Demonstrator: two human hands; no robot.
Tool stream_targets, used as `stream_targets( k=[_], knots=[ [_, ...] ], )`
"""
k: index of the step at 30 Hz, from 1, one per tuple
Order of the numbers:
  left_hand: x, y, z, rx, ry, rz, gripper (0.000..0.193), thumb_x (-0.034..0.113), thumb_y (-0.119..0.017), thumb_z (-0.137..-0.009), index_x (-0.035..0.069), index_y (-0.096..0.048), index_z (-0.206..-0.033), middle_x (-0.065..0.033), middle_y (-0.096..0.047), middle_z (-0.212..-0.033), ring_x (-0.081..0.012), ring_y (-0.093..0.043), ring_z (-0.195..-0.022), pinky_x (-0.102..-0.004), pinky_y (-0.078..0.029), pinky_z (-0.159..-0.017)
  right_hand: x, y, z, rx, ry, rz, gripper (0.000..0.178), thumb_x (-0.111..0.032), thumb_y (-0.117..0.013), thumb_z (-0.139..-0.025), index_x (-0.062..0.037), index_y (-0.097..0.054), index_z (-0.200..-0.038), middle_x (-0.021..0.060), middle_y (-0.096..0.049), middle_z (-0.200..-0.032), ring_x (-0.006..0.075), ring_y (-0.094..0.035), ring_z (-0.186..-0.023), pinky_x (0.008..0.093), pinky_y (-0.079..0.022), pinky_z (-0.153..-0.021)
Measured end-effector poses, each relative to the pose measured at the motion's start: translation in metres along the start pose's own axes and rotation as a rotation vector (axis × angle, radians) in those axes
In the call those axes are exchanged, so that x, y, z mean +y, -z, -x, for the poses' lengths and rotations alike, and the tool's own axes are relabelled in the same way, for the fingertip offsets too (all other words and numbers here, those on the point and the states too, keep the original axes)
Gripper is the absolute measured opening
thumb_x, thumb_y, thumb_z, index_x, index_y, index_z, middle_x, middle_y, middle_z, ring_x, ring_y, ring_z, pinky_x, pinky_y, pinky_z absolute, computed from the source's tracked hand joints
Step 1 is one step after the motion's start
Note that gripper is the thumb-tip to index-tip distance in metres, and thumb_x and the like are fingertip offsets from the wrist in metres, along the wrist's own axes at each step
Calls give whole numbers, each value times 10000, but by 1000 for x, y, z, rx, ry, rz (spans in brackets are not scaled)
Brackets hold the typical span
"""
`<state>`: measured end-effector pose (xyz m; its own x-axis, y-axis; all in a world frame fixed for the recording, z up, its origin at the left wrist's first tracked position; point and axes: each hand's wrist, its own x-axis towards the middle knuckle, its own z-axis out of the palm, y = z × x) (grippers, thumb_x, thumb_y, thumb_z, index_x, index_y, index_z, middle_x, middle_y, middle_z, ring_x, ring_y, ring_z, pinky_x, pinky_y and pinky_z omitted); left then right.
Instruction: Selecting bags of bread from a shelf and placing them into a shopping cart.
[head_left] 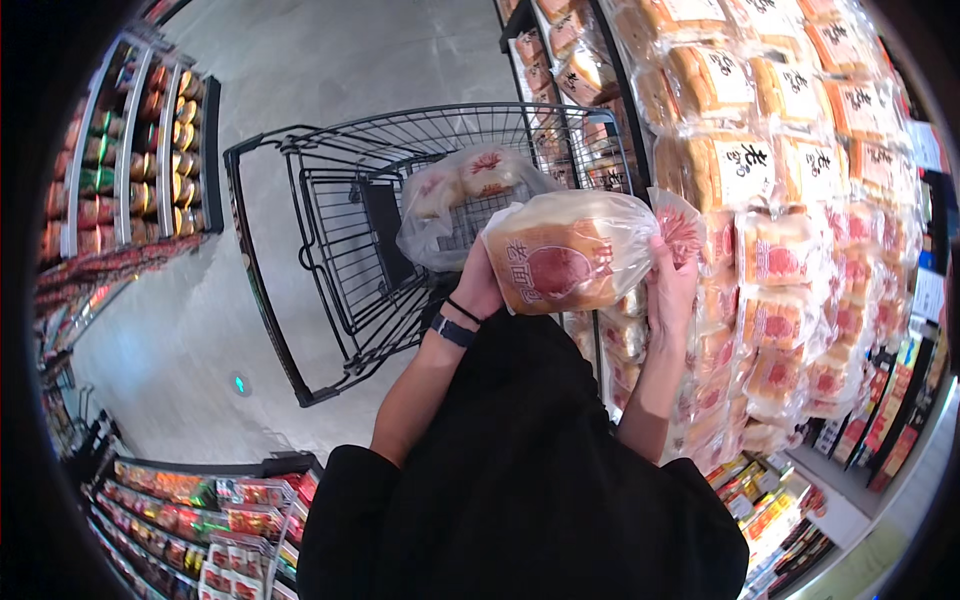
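Between my two hands I hold a bagged loaf of bread, golden brown inside a clear plastic bag with a round red print. My left hand grips the loaf's left end, its fingers partly hidden behind the bag. On the other side, my right hand pinches the gathered neck of the bag, whose red-printed top flares out above the fingers. Just beyond the loaf, a dark wire shopping cart holds a thin clear plastic bag with more packed bread in it.
A tall display of bagged bread loaves rises close on my right, with a narrower bread rack beyond it. Shelves of jars and cans stand at the far left. Packaged snacks fill shelves at the lower left. Grey floor shows beyond the cart.
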<state>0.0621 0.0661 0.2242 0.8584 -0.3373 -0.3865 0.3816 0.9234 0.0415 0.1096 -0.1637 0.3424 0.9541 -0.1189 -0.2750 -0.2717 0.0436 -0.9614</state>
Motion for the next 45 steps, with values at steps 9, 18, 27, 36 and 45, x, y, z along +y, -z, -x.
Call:
stream_targets(
  k=[9, 18, 27, 36, 45],
  knots=[
    [-49, -36, 17, -25, 198, 64, 576, 521, -396, -1064, 105, -493, -1450, -75, -572, -1439, -245, -563, -1299, -437, -455, -1111, -6, 32, 32, 339, 317, 183, 469, -145, -560, -1058, -5, -390, -1472, 87, -568, -1335, 152, -561, -1168, 306, -445, -1026],
    [-143, -64, 27, -57, 133, -199, 595, 495, -379, -1067, 50, -469, -1453, -130, -562, -1429, -286, -573, -1271, -477, -474, -1089, -28, 130, 80, 342, 63, -284, 592, -239, -531, -1067, -22, -297, -1567, 97, -582, -1323, 150, -589, -1154, 336, -471, -1014],
    [-246, -64, 33, -23, 155, -362, 649, 549, -406, -1032, 58, -476, -1452, -135, -541, -1448, -312, -517, -1331, -487, -417, -1134, -25, 249, 136, 149, 94, -421, 217, -241, -558, -1052, -92, -626, -1194, -79, -505, -743, 11, -395, -543, 192, -274, -480],
    [-378, -131, 12, -68, 485, -408, 558, 440, -434, -1063, 71, -450, -1481, -117, -522, -1473, -294, -508, -1340, -474, -408, -1141, -10, 387, 171, 375, 419, -274, 480, -98, -546, -1037, -18, -413, -1492, 38, -607, -1294, 116, -594, -1118, 279, -485, -968],
    [-495, -167, -29, -167, 736, -375, 543, 429, -356, -1070, 86, -464, -1478, -108, -513, -1491, -293, -483, -1360, -492, -352, -1169, -24, 508, 175, 572, 338, -380, 442, -68, -604, -996, 2, -505, -1421, 62, -645, -1264, 134, -620, -1114, 285, -497, -973]
  ],
)
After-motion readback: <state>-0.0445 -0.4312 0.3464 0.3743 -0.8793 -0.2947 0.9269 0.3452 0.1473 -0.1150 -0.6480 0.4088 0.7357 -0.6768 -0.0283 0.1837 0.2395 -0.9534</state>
